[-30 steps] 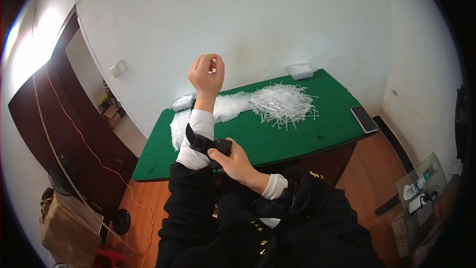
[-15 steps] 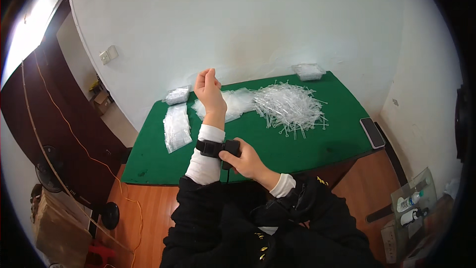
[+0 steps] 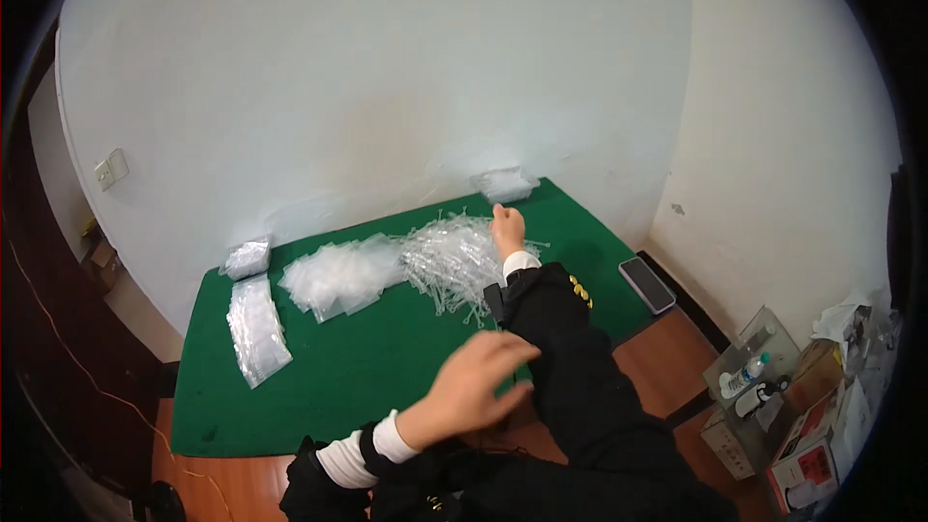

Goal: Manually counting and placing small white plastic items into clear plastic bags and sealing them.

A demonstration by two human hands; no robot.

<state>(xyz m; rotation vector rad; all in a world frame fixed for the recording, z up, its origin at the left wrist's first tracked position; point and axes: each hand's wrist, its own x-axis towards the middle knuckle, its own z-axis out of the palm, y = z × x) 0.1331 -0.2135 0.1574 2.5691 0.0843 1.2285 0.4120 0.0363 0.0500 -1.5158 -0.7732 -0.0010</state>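
My right arm reaches forward, and my right hand (image 3: 507, 229) is closed in a loose fist in front of the right side of a pile of thin clear plastic sticks (image 3: 447, 256) with widened ends. No object shows in that fist. A small black device (image 3: 495, 304) sits at my right wrist. Nearer to me, my left hand (image 3: 476, 385) is slightly blurred, its fingers apart and pointing toward my right forearm, with nothing in them. Around my left wrist runs a black strap (image 3: 368, 449). Flat clear plastic bags (image 3: 338, 277) are spread left of the sticks.
Overlapping filled clear bags (image 3: 257, 333) lie on the green table (image 3: 329, 396), with a bagged bundle (image 3: 247, 257) behind them. Another bundle (image 3: 505, 184) stands by the wall. A phone (image 3: 647, 284) rests at the right edge. Bottles (image 3: 742, 377) stand on a glass shelf at right.
My view has turned right. My right hand has let go of the black device on my left wrist and now reaches forward. My left hand has lowered and opened near my right forearm.
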